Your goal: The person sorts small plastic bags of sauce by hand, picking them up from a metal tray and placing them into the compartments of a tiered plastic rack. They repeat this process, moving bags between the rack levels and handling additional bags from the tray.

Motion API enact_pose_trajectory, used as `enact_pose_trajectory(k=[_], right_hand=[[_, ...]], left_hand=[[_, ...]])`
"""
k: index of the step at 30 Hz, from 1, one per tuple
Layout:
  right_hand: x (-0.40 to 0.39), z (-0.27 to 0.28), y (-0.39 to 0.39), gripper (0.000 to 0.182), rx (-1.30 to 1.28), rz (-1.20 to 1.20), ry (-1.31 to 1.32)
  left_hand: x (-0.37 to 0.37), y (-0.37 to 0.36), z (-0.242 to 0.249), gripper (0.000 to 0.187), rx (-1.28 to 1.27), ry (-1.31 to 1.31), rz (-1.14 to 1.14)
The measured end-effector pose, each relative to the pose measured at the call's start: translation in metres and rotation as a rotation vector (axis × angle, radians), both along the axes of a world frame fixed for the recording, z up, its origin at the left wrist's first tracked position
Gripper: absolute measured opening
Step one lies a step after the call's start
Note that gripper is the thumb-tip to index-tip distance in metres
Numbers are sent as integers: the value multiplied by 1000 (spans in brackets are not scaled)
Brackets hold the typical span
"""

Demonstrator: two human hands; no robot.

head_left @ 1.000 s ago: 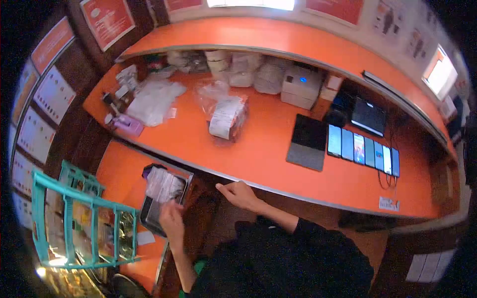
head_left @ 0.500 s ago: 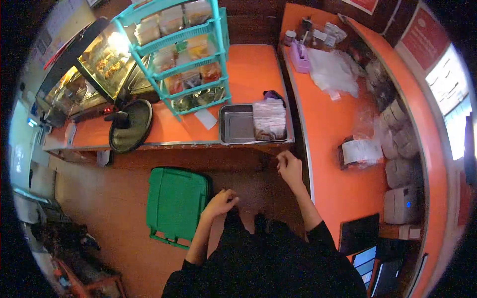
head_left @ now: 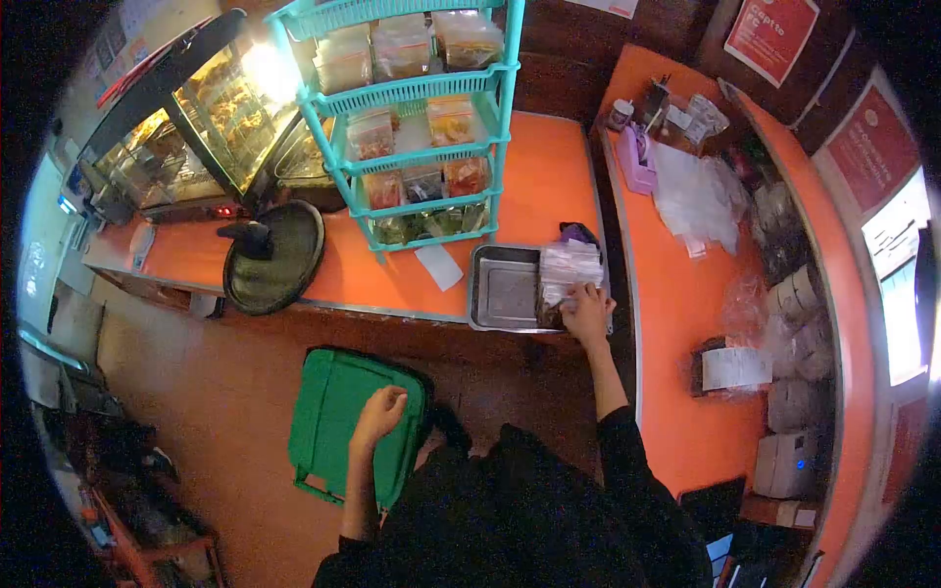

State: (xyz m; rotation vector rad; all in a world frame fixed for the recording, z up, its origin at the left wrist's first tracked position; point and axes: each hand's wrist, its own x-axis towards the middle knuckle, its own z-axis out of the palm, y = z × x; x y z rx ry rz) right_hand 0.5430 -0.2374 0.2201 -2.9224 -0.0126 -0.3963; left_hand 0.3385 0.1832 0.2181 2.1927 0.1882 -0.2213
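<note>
My right hand [head_left: 588, 314] reaches over the near edge of a metal tray [head_left: 505, 287]. Its bent fingers are apart and rest on a stack of small plastic packets [head_left: 570, 267] in the tray's right half; no packet is lifted. A dark purple item [head_left: 578, 232] lies behind the stack. My left hand [head_left: 380, 412], loosely closed with nothing visible in it, hovers above a green lidded bin [head_left: 333, 416] on the floor.
A turquoise tiered rack [head_left: 412, 98] with bagged items stands on the orange counter [head_left: 554, 167]. To its left are a mortar with a pestle [head_left: 284, 260] and a lit food cabinet [head_left: 211, 113]. The right counter holds plastic bags [head_left: 701, 196] and a receipt printer [head_left: 735, 368].
My right hand has moved forward onto the packets in the tray. My left hand has shifted left over the bin. The view has moved, with the counters appearing lower and farther right.
</note>
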Motion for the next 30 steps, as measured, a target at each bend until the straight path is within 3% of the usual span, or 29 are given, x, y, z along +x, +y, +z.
enact_pose_trajectory(k=[5,7,9,11,12,13,15,17,19,21,23,25,27,28,29,30], right_hand=[[-18,23,-18,51,-78,8,-8],[-15,16,-41,49,-26,119,56],[-9,29,-48,39,22,69,130],[-1,25,-63,29,154,197,237],[0,18,-67,22,312,282,95],[3,14,-74,22,307,285,92],[-8,23,-67,23,711,309,126],[-10,55,-59,24,742,348,109],[-9,97,-50,22,946,442,386],[-2,116,-42,19,1021,500,341],[7,129,-37,16,1037,436,192],[8,153,-27,15,1147,353,184],[13,159,-21,14,1080,219,-130],[15,158,-18,14,1083,226,-133],[17,156,-15,13,1199,227,-190],[20,154,-13,12,1315,227,-246]], left_hand=[[86,-46,27,21,-132,-164,-237],[107,-73,28,19,-179,-175,-312],[133,-103,33,18,-278,-182,-404],[157,-133,36,21,-345,-156,-464],[164,-149,34,25,-417,-113,-506],[176,-166,31,25,-420,-119,-504],[187,-198,24,33,-548,-385,-465],[198,-227,39,37,-527,-471,-488],[214,-242,56,41,-507,-569,-517],[227,-255,62,47,-853,-23,-716],[237,-265,46,54,-795,41,-685],[234,-277,54,55,-1198,270,-448],[231,-290,75,55,-1182,107,-372],[224,-293,108,54,-1311,92,-350],[223,-294,127,53,-1438,73,-328],[225,-294,124,57,-1369,46,-324]])
